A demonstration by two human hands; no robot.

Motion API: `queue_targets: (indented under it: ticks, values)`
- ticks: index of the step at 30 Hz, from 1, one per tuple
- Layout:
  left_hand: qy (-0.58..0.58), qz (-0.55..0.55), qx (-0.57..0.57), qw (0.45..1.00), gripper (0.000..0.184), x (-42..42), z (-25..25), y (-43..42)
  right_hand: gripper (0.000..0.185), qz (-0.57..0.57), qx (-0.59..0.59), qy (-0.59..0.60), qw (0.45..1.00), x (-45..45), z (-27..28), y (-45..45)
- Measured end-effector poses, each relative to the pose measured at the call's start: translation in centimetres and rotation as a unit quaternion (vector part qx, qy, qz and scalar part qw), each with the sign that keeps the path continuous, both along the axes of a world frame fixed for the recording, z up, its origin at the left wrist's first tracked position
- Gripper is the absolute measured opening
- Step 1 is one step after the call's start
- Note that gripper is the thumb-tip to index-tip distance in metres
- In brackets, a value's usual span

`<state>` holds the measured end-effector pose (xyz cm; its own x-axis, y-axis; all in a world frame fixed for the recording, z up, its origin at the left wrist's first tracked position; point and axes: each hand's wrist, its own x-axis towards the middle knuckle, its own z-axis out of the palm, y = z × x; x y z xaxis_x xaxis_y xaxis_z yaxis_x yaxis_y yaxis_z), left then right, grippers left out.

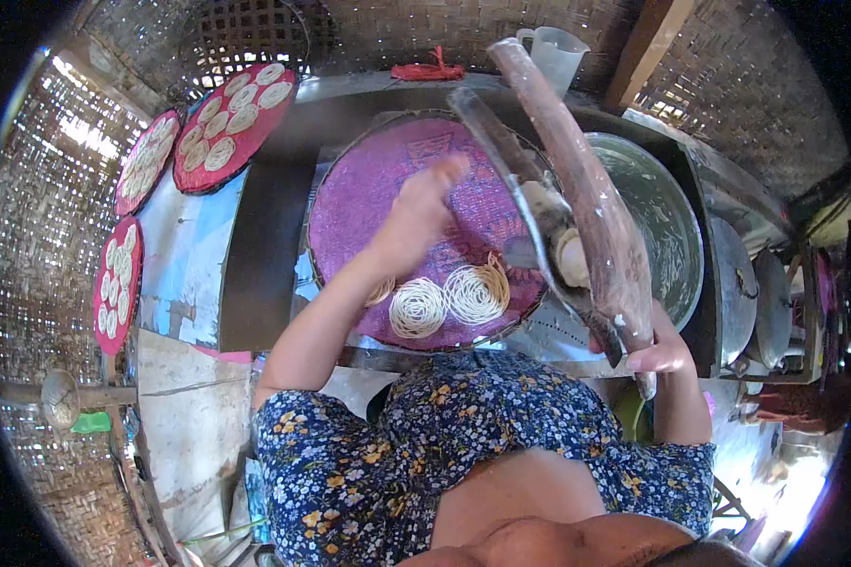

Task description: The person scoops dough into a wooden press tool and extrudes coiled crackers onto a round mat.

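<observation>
A round tray (359, 189) with a purple woven surface lies in front of the body. Near its front edge are coiled spirals of pale noodle-like strands (418, 309), one partly hidden by my left forearm. My left hand (416, 222) is over the tray's middle, blurred, its finger positions unclear. My right hand (664, 352) is closed around the near end of a thick wooden lever (591, 189). Beneath the lever is a darker wooden piece (496, 142), with pale dough-like material (569, 255) between the two.
A large metal basin (695, 236) with whitish residue stands right of the lever. Red trays (184, 175) bearing pale coils are at the left. A translucent pitcher (558, 59) and red plastic (428, 72) lie beyond the tray. Metal lids (773, 307) stand far right.
</observation>
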<state>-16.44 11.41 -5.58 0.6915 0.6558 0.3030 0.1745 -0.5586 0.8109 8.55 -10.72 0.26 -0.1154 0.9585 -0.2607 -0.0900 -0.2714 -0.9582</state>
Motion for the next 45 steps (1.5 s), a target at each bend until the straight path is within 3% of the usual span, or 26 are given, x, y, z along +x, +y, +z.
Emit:
queue_targets:
  ticks: [1,2,3,5,6,9,10,11,13,18,21,24,29,33,42,45]
  values:
    - [-0.186,-0.014,-0.259,0.948,0.084,0.5,3.1,0.4,0.09,0.026,-0.01,0.008,1.0,-0.4,0.3,0.4]
    - [-0.33,-0.107,-0.366,0.864,0.09,0.1,5.5,0.8,0.09,0.049,-0.02,0.041,0.998,-0.9,0.1,0.8]
    - [-0.461,-0.195,-0.452,0.739,0.096,-0.4,7.4,1.2,0.086,0.075,-0.039,0.063,0.994,-1.3,0.1,1.4]
    - [-0.511,-0.32,-0.452,0.657,0.098,-0.9,9.7,2.5,0.079,0.129,-0.076,0.102,0.983,-2.0,0.3,2.7]
    - [-0.516,-0.375,-0.421,0.644,0.094,-0.9,10.0,3.1,0.078,0.143,-0.049,0.091,0.984,-2.2,-0.1,3.3]
    - [-0.536,-0.384,-0.336,0.672,0.087,-0.6,9.8,4.6,0.08,0.178,-0.046,0.107,0.977,-2.9,1.1,5.6]
    - [-0.524,-0.354,-0.31,0.71,0.077,-0.8,9.2,5.7,0.081,0.187,-0.04,0.084,0.978,-3.3,1.7,6.3]
    - [-0.541,-0.298,-0.328,0.714,0.065,-1.0,8.7,5.9,0.081,0.192,-0.054,0.064,0.978,-3.2,1.8,7.1]
    - [-0.572,-0.253,-0.372,0.686,0.053,-1.1,7.8,6.6,0.08,0.196,-0.082,0.024,0.977,-2.6,1.6,8.4]
    - [-0.618,-0.158,-0.418,0.647,0.041,-2.7,3.7,8.3,0.058,0.247,-0.102,-0.028,0.963,-2.2,-1.0,12.2]
    - [-0.635,-0.118,-0.418,0.639,0.039,-3.5,3.4,7.8,0.058,0.233,-0.07,-0.093,0.966,-3.1,-1.7,12.7]
    - [-0.642,-0.111,-0.423,0.63,0.038,-4.0,3.1,6.4,0.061,0.242,-0.083,-0.06,0.965,-4.0,0.7,11.0]
    - [-0.66,-0.196,-0.367,0.625,0.041,-3.9,4.5,6.2,0.065,0.188,-0.055,-0.153,0.969,-3.7,4.7,10.4]
    - [-0.665,-0.267,-0.339,0.61,0.044,-5.6,7.2,7.0,0.067,0.19,-0.031,-0.159,0.968,-5.4,5.1,10.7]
    - [-0.648,-0.306,-0.318,0.621,0.055,-4.7,7.5,3.8,0.066,0.185,-0.014,-0.235,0.954,-4.5,7.3,7.5]
    - [-0.654,-0.338,-0.288,0.613,0.053,-4.7,7.9,5.1,0.066,0.168,0.088,-0.303,0.934,-4.8,7.9,8.3]
